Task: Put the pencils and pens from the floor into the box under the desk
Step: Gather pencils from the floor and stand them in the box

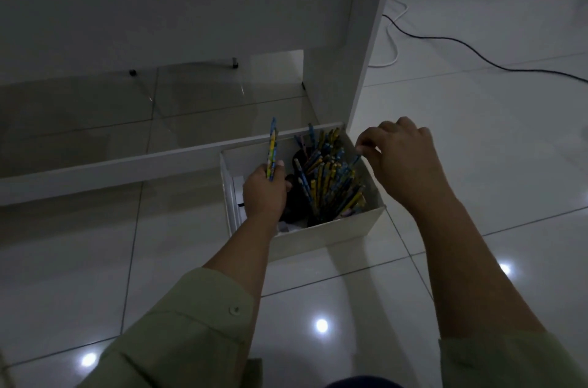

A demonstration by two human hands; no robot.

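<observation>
The white box (327,233) sits on the shiny tiled floor (95,260) by the white desk leg (366,38). It is full of yellow and blue pencils (331,181). The left hand (265,193) is over the box and holds a small bunch of pencils (272,149) pointing up. The right hand (401,158) is over the box's right side, and its fingers pinch the tip of one pencil (355,160).

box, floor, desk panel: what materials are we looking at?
Box: looks like white cardboard or thin board, matte; thin straight walls, folded edges.
Floor: glazed tile, glossy; grout lines and sharp light reflections.
Desk panel: probably white laminated board, smooth and satin; flat slab with a clean square edge. The dim light leaves this open.
</observation>
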